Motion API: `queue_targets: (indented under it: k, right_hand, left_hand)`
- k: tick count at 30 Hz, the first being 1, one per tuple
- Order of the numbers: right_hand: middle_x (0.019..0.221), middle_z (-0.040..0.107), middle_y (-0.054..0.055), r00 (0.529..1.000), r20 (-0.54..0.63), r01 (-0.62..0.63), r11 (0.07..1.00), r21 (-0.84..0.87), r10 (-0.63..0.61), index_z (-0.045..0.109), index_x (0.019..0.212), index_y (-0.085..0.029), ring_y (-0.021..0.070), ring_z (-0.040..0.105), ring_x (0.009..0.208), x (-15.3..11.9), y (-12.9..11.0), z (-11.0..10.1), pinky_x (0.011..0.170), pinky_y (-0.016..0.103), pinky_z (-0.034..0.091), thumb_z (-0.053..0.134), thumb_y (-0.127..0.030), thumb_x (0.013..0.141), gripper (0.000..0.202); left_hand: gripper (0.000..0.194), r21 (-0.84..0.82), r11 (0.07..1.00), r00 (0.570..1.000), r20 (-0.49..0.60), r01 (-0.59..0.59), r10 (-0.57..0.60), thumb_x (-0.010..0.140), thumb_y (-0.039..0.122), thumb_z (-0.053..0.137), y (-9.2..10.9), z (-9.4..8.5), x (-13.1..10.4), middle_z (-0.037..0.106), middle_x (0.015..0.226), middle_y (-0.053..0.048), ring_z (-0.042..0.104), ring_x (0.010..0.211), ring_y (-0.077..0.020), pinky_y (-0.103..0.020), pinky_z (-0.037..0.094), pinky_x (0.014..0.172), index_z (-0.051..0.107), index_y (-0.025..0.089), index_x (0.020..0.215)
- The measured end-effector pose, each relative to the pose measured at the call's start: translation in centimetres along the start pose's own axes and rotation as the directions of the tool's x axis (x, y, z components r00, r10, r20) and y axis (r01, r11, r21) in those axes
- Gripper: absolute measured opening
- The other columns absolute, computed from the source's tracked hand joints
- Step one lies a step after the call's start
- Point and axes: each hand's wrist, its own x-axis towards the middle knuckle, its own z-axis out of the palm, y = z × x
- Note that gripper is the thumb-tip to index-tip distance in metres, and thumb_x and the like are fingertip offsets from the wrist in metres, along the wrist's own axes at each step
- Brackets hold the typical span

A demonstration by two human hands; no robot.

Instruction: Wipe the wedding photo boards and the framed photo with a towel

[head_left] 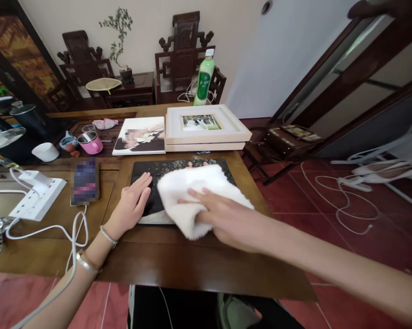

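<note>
A dark photo panel (pixel 144 170) lies flat on the wooden table, close to its front edge. My left hand (pixel 132 201) rests on the panel's left side with its fingers stretched out, holding nothing. Over the middle and right of the panel spreads a fluffy white cloth (pixel 178 187). My right hand (pixel 222 212) presses on this cloth and grips it, some fingers tucked into its fold. Much of the picture is hidden under the cloth, though two small figures show at the top edge.
Behind the panel are stacked light wooden frames (pixel 209 145), a photo print (pixel 140 141) and a green bottle (pixel 205 77). A phone (pixel 84 182), power strip (pixel 41 201), white cable (pixel 76 237) and pink mug (pixel 91 144) occupy the left. Chairs (pixel 187 50) stand beyond.
</note>
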Motion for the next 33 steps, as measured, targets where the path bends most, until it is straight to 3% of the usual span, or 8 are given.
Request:
queue_targets:
  k: [5, 8, 12, 17, 20, 24, 28, 33]
  right_hand:
    - [0.113, 0.069, 0.009, 0.972, -0.173, -0.142, 0.985, 0.1, 0.157, 0.066, 0.111, -0.02, 0.0271, 0.062, 0.107, 2.7, 3.0, -0.7, 0.087, 0.041, 0.05, 0.039, 0.002, 0.063, 0.059]
    - [0.098, 0.072, 0.005, 0.964, -0.211, -0.117, 0.97, 0.212, 0.162, 0.067, 0.109, -0.021, 0.0229, 0.063, 0.088, 6.3, 3.3, -0.9, 0.077, 0.033, 0.049, 0.039, 0.0, 0.064, 0.057]
    - [0.117, 0.069, 0.009, 0.982, -0.181, 0.008, 0.952, 0.305, 0.05, 0.067, 0.114, -0.017, 0.0239, 0.061, 0.103, 11.1, 2.5, -1.5, 0.086, 0.032, 0.045, 0.04, 0.0, 0.067, 0.056]
    - [0.116, 0.069, 0.012, 0.996, -0.077, -0.029, 0.977, 0.209, 0.046, 0.064, 0.119, -0.017, 0.0273, 0.062, 0.102, 14.0, 1.3, -1.8, 0.083, 0.033, 0.046, 0.041, -0.002, 0.074, 0.053]
    - [0.11, 0.07, 0.013, 0.997, -0.065, -0.035, 0.988, 0.148, 0.045, 0.065, 0.115, -0.017, 0.0275, 0.063, 0.097, 13.7, 1.4, -1.8, 0.078, 0.032, 0.047, 0.042, -0.003, 0.075, 0.049]
    - [0.105, 0.072, 0.013, 0.994, -0.044, -0.091, 0.991, 0.097, 0.095, 0.066, 0.114, -0.016, 0.0257, 0.064, 0.092, 11.7, 2.3, -2.4, 0.074, 0.029, 0.046, 0.042, 0.0, 0.071, 0.051]
    - [0.104, 0.072, 0.013, 0.977, -0.024, -0.213, 0.977, 0.029, 0.213, 0.067, 0.112, -0.015, 0.0253, 0.064, 0.093, 8.5, 4.1, -3.2, 0.077, 0.029, 0.046, 0.041, 0.002, 0.07, 0.052]
    - [0.09, 0.071, 0.008, 0.964, -0.027, -0.264, 0.964, 0.015, 0.264, 0.069, 0.102, -0.016, 0.0226, 0.063, 0.08, 3.7, 7.2, -4.3, 0.071, 0.029, 0.046, 0.04, -0.001, 0.067, 0.048]
  left_hand:
    - [0.043, 0.072, 0.997, 1.0, 0.029, -0.014, 0.012, 0.099, 0.03, 0.037, -0.2, 0.3, 0.2, 0.048, 0.147, -0.015, 0.039, 0.14, -0.0261, -0.05, 0.034, 0.114, 0.056, 0.012, 0.133]
    - [0.041, 0.089, 0.995, 0.999, 0.044, -0.035, 0.031, 0.098, 0.024, 0.038, 0.0, 0.1, 0.3, 0.048, 0.147, -0.012, 0.04, 0.14, -0.0273, -0.05, 0.037, 0.111, 0.055, 0.017, 0.134]
    - [0.037, 0.108, 0.994, 0.999, 0.044, -0.031, 0.027, 0.096, 0.021, 0.04, 0.1, 0.0, 0.3, 0.062, 0.131, -0.012, 0.057, 0.122, -0.0292, -0.047, 0.046, 0.099, 0.061, 0.019, 0.126]
    - [0.032, 0.139, 0.99, 0.999, 0.041, -0.007, 0.001, 0.096, 0.023, 0.042, -0.3, 0.2, 0.2, 0.07, 0.112, -0.012, 0.063, 0.106, -0.0299, -0.047, 0.049, 0.092, 0.068, 0.019, 0.115]
    - [0.032, 0.123, 0.992, 1.0, 0.031, -0.004, 0.0, 0.096, 0.023, 0.042, -0.3, 0.2, 0.2, 0.07, 0.114, -0.012, 0.063, 0.108, -0.0295, -0.046, 0.049, 0.092, 0.067, 0.02, 0.115]
    - [0.037, 0.063, 0.998, 0.999, 0.014, -0.03, 0.029, 0.096, 0.022, 0.042, -0.2, 0.2, 0.1, 0.06, 0.135, -0.011, 0.053, 0.128, -0.0284, -0.048, 0.044, 0.104, 0.06, 0.021, 0.128]
    - [0.041, 0.041, 0.999, 1.0, 0.002, -0.02, 0.02, 0.096, 0.023, 0.042, -0.4, 0.4, 0.0, 0.049, 0.147, -0.011, 0.039, 0.14, -0.0257, -0.05, 0.035, 0.113, 0.055, 0.019, 0.134]
    - [0.039, 0.013, 1.0, 1.0, -0.01, -0.005, 0.005, 0.095, 0.026, 0.044, -0.6, 0.3, 0.2, 0.051, 0.144, -0.012, 0.042, 0.139, -0.0246, -0.05, 0.035, 0.114, 0.058, 0.015, 0.131]
